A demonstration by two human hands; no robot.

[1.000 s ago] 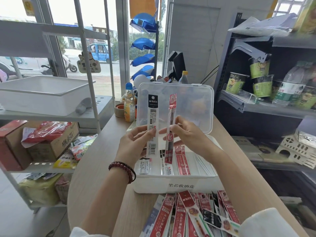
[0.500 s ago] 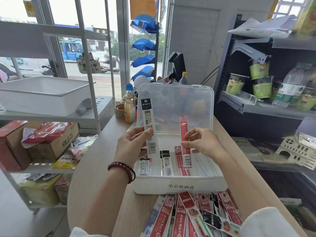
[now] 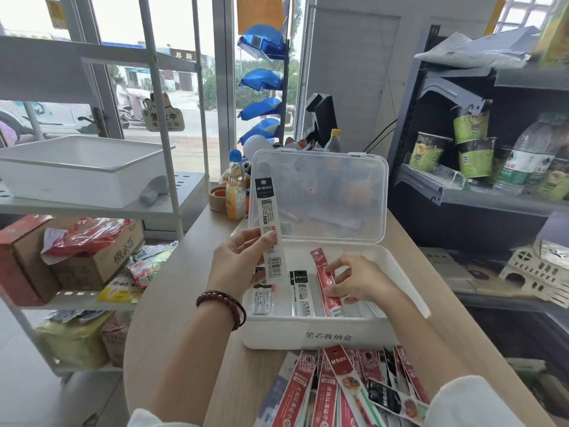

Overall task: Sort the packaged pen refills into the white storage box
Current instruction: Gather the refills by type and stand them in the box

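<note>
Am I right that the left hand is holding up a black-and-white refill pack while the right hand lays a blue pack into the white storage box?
Not quite: in the head view, the pack under the right hand is a red refill pack, not blue. The left hand does hold up the black-and-white refill pack above the white storage box.

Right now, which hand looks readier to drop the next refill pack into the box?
Left, probably. The left hand holds a black-and-white refill pack upright above the white storage box, while the right hand is busy pressing a red refill pack down inside.
</note>
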